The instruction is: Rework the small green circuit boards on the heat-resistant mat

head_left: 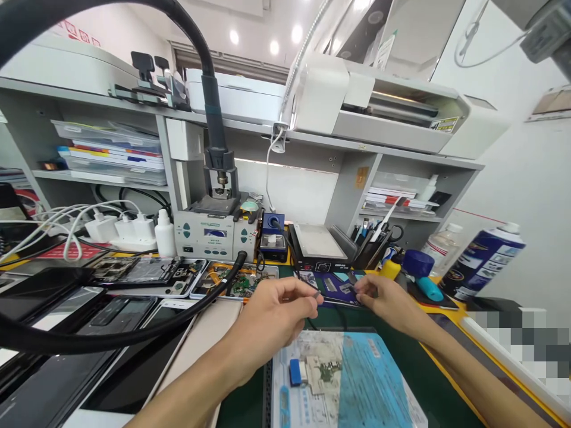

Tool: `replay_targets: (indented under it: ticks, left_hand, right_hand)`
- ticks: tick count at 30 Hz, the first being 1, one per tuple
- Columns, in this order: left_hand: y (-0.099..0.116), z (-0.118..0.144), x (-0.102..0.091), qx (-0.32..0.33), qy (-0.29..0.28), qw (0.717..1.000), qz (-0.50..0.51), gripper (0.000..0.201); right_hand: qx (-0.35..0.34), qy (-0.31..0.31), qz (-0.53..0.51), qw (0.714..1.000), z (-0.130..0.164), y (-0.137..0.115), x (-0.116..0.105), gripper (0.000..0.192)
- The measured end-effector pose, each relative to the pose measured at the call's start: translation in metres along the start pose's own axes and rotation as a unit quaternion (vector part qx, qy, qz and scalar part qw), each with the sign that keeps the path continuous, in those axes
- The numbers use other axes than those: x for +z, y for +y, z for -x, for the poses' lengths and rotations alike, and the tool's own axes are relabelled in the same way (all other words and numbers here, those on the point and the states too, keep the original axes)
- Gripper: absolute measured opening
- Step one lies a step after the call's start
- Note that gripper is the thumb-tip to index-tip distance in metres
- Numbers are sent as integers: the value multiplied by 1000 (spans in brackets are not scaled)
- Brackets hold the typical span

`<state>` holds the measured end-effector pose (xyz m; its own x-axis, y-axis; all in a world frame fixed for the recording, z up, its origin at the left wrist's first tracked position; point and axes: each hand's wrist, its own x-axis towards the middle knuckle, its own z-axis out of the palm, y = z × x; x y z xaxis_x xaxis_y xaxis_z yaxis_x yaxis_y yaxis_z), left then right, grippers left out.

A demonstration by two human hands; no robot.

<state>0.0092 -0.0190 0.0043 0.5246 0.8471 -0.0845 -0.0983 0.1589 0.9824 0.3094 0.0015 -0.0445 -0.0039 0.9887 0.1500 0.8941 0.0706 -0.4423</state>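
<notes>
My left hand is in the middle, thumb and forefinger pinched on a small dark piece too small to name. To its right, my right hand reaches to the edge of a purple mat where several small grey metal pieces lie. Its fingertips are drawn together; what is between them, if anything, I cannot make out. Below both hands, a small circuit board with a blue block at its left end rests on a worn blue and white pad.
Several phones lie at left under a thick black hose. A hot-air station, a tray of parts and a flat heating plate stand behind. At right are a spray can and a pen holder.
</notes>
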Motion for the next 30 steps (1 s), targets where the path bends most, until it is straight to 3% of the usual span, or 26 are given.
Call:
replay_targets:
  ticks: [4,7,10,14,17,24,30]
  left_hand:
    - [-1,2,4,-10,-4,1000,8,14]
    - [-4,-1,4,-5,0,1000,3,16]
    - [-9,-4,5,1,4,1000,-8,17]
    - [-13,-5,6,-1,-1,999,-34,15]
    - [-15,-4,8,-2,-6,999,-54,19]
    - [-19,-2,10,-3,-25,994,-109,27]
    - [-24,-1,10,-6,-27,992,-120,26]
  right_hand:
    - [-25,61,-41,997,8,-18,0,14]
    - [-50,110,-108,987,20,-38,-4,22]
    - [-57,116,-168,977,39,-61,-7,25]
    - [-80,101,-285,950,64,-83,-3,15]
    - [-82,79,-299,947,73,-90,3,12]
    - [-50,101,-292,950,74,-100,12,14]
    - [-46,85,-288,953,76,-97,18,14]
